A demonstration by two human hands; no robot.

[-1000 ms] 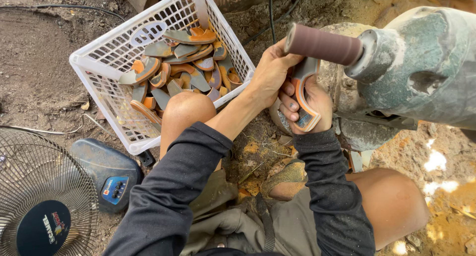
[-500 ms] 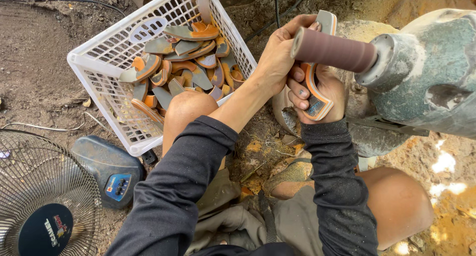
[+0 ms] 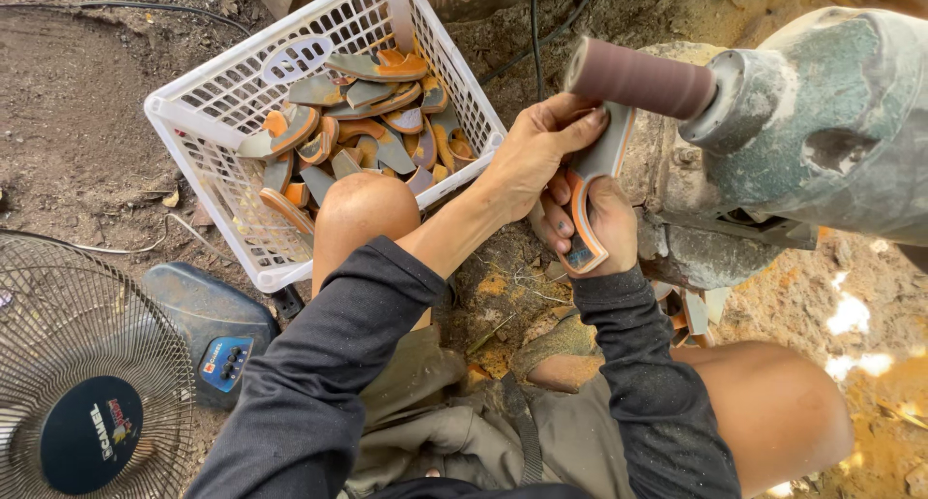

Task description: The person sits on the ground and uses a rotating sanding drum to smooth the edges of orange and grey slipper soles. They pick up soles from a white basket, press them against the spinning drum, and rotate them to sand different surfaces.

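Both my hands hold one curved grey piece with an orange edge (image 3: 597,175), pressed up under the brown sanding drum (image 3: 638,76) of a dusty grey motor (image 3: 822,132). My left hand (image 3: 532,151) grips its upper end, fingers against the drum's underside. My right hand (image 3: 601,230) cups the lower end from below. A white plastic basket (image 3: 242,78) at upper left holds several more grey and orange pieces (image 3: 362,122).
A fan with a wire grille (image 3: 82,383) and blue base (image 3: 208,330) stands at lower left. My bare knees (image 3: 358,204) sit by the basket and at lower right. Dirt ground, a black cable (image 3: 536,25) and orange sawdust (image 3: 899,402) surround me.
The piece has slid lower and more upright against the drum, and my hands shifted slightly with it. The view has moved a little to the right.
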